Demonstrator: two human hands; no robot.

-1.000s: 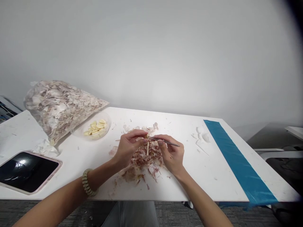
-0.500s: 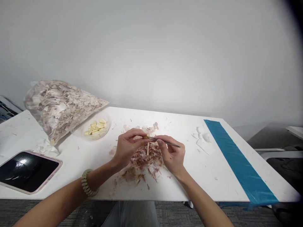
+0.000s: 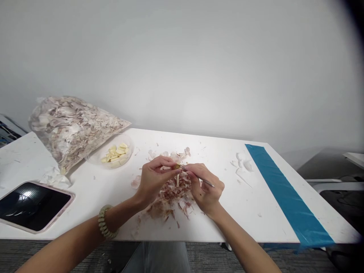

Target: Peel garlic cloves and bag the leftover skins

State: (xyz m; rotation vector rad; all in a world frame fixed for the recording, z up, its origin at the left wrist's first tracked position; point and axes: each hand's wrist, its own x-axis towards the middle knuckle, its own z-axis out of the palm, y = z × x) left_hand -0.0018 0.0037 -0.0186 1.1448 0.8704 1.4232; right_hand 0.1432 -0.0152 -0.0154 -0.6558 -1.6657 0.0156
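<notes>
Garlic clove [image 3: 177,166] was above the pile of papery skins [image 3: 170,195] in the middle of the counter [image 3: 236,216]. The left hand [image 3: 153,182] pinched it tightly, and the half-closed right hand [image 3: 206,187] held slim metal tweezers [image 3: 199,177], their tip placed carefully close against the clove.

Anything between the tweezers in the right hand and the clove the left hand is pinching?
Nothing visible: the tip of the metal tweezers in the right hand meets the garlic clove pinched by the left hand. The pile of garlic skins lies below, not between them.
</notes>
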